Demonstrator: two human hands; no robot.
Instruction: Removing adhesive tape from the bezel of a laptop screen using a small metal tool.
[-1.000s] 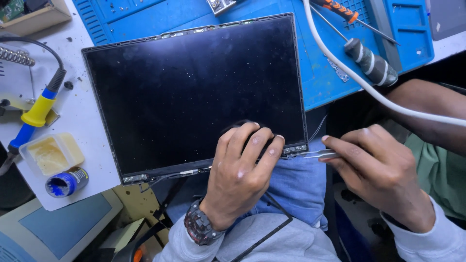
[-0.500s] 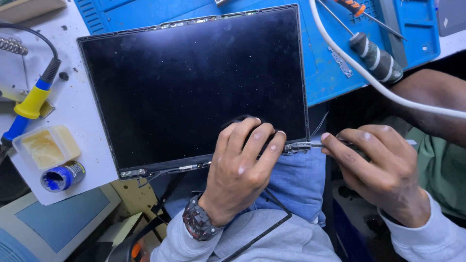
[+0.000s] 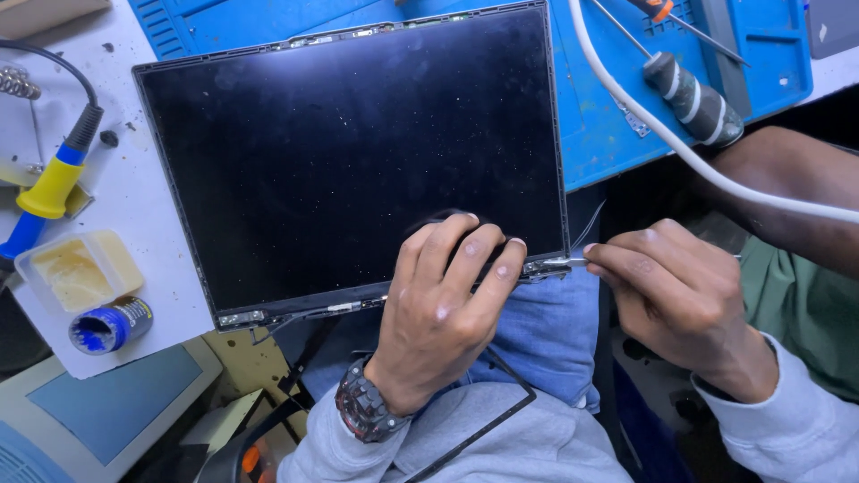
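Pressed left hand (image 3: pixel 445 304), fingers spread flat, on the dark screen (image 3: pixel 358 152) lying across blue mat (image 3: pixel 617 116) and lap. Pinched thin tool (image 3: pixel 564 262) in right hand (image 3: pixel 680 295) at screen's corner. Small blue round tub (image 3: pixel 109 324) beside yellow tray (image 3: pixel 76 271), far left.

A dark rectangular laptop screen panel (image 3: pixel 349 161) lay unlit across the blue mat (image 3: pixel 608 125) (its near edge overhanging the bench). A small blue-labelled round tin (image 3: pixel 109 324) sat at lower left.
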